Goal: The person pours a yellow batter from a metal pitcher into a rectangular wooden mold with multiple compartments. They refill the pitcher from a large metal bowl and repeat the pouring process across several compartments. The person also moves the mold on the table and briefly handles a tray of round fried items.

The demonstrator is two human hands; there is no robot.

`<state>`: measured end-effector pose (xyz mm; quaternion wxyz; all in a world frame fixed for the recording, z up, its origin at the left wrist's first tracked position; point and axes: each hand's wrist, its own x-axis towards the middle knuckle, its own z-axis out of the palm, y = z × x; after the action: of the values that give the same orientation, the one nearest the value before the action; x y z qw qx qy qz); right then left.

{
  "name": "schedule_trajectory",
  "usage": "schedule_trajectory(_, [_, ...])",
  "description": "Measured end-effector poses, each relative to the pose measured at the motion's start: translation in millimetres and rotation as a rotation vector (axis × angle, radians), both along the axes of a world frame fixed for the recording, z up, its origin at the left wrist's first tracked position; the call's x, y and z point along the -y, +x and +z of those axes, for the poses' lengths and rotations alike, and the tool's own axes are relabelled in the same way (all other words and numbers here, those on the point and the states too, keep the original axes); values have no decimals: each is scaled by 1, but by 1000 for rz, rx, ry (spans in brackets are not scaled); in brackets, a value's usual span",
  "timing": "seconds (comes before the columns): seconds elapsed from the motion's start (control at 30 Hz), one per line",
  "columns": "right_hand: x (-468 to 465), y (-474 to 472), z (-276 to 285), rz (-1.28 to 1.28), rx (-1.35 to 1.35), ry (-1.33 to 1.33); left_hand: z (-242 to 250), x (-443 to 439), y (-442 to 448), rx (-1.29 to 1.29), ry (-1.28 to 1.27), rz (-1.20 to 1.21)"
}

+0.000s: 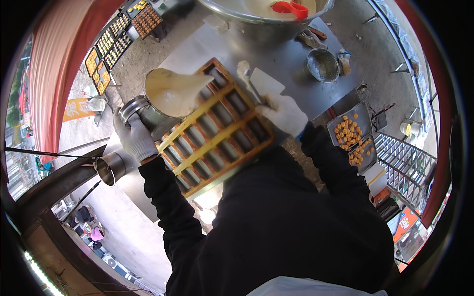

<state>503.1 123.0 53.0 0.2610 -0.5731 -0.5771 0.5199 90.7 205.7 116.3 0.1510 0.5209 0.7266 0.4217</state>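
My left hand, in a white knitted glove, grips the handle of a metal pitcher. The pitcher is tipped over a rectangular mold frame with rows of oblong slots, and pale batter shows at its mouth and reaches towards the frame's upper slots. My right hand, also gloved in white, is closed around the handle of a batter-coated tool, near the frame's right edge. A white flat piece, perhaps a scraper, lies or is held just beyond that hand; which one I cannot tell.
A large metal pot of batter with a red scoop stands ahead. A metal bowl is at its right. Trays of small baked pieces stand to the right; filled trays lie far left. A metal cup is near my left arm.
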Motion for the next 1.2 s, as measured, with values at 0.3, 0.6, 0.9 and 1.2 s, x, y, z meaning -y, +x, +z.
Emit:
schedule_trajectory(0.3, [-40, -56, -6, 142, 197, 199, 12, -17, 1, -206, -1, -24])
schedule_trajectory(0.6, [-50, -79, -14, 145, 210, 208, 23, -25, 2, -299, -3, 3])
schedule_trajectory(0.9, [-58, -84, -18, 129, 199, 282, 29, -33, 8, -356, 13, 23])
schedule_trajectory(1.2, [-59, -88, -17, 162, 201, 238, 31, -39, 14, -358, 24, 32])
